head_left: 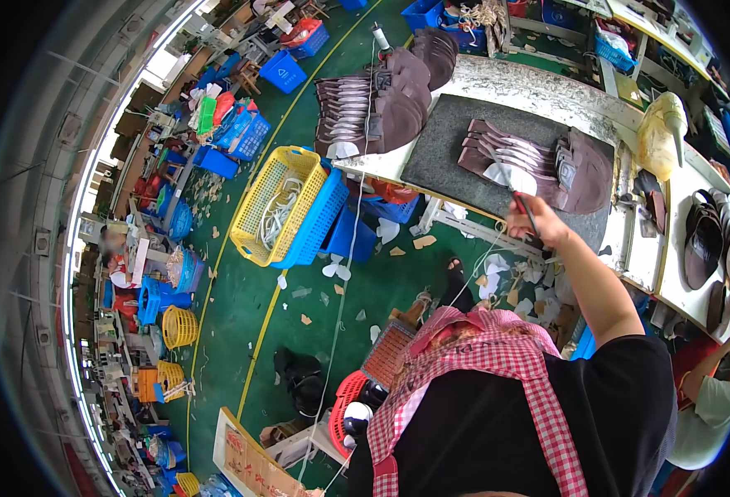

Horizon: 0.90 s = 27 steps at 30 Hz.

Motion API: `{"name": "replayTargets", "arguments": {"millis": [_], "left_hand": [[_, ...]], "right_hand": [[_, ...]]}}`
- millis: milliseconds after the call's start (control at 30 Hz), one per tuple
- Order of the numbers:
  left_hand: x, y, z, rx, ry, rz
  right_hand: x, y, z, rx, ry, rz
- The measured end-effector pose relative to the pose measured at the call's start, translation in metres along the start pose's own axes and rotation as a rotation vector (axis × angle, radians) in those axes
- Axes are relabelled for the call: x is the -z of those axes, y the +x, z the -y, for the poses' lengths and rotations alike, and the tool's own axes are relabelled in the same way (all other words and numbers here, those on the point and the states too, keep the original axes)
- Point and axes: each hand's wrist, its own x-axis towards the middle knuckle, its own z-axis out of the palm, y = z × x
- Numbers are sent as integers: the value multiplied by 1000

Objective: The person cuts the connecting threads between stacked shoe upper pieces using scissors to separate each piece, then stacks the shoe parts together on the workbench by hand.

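Note:
My right hand [541, 222] is closed around a slim dark-handled tool [526, 211] with a reddish part near its front. The tool's thin front end points at a fanned row of brown shoe pieces [502, 153], though its tip is hard to make out. These pieces overlap, with pale, shiny edges and a white rounded part at the near end. They lie on a dark grey mat [439, 141] on the worktable [506, 79]. My left hand is out of the picture.
More stacked brown shoe pieces [402, 112] sit left of the mat. Yellow [253, 224] and blue baskets stand beside the table. A yellowish plastic container [657, 149] and finished-looking sandals [700, 240] are at right. Scraps litter the green floor [299, 290]. Another person [709, 414] is at far right.

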Motion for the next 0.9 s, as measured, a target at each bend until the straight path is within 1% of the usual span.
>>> {"name": "replayTargets", "arguments": {"millis": [100,167,200,233,300,333,367,400,433,467,500,533,567,600,633,667,700,733,767,800,833,867,900], "left_hand": [[33,0,-48,-78,135,-68],[60,-2,-96,-156,266,-136],[68,-6,-126,-206,347,-170],[75,-7,-154,-257,436,-203],[83,-12,-227,-379,625,-265],[88,-20,-268,-454,734,-311],[78,-28,-306,-528,840,-350],[63,-42,-344,-622,952,-401],[37,-58,-377,-750,1052,-438],[8,-74,-408,-880,1139,-469],[-36,-88,-432,-1040,1199,-459],[-94,-103,-446,-1216,1154,-265],[-170,-120,-446,-1344,1062,13],[-254,-139,-435,-1395,947,340],[-344,-157,-406,-1322,749,704],[-422,-192,-388,-1446,710,1077],[-485,-203,-358,-1189,401,1396],[-530,-204,-350,-1064,401,1573],[-566,-205,-347,-923,400,1743],[-591,-202,-359,-750,544,1729],[-606,-217,-383,-772,687,1706],[-620,-232,-407,-796,831,1683],[-634,-236,-423,-884,822,1640]], "right_hand": [[18,0,21,32,-65,-135],[39,3,34,182,-181,-203],[47,9,31,258,-140,-337],[66,14,27,260,-114,-409],[77,19,35,302,-217,-639],[78,25,37,370,-261,-626],[74,34,38,440,-310,-611],[63,45,39,429,-373,-591],[49,59,41,401,-465,-520],[30,74,43,280,-593,-451],[-6,83,55,229,-484,-385],[-42,90,83,322,-659,-321],[-56,122,61,504,-563,-242],[-82,125,96,446,-625,-179],[-97,140,116,282,-478,-55],[-105,161,118,445,-532,-84],[-105,176,131,499,-522,-83],[-100,185,147,445,-518,-135],[-85,196,156,544,-492,-160],[-62,198,171,509,-571,-199],[-36,200,175,495,-664,-298],[-11,191,186,432,-657,-324],[19,184,182,432,-691,-348]]}}
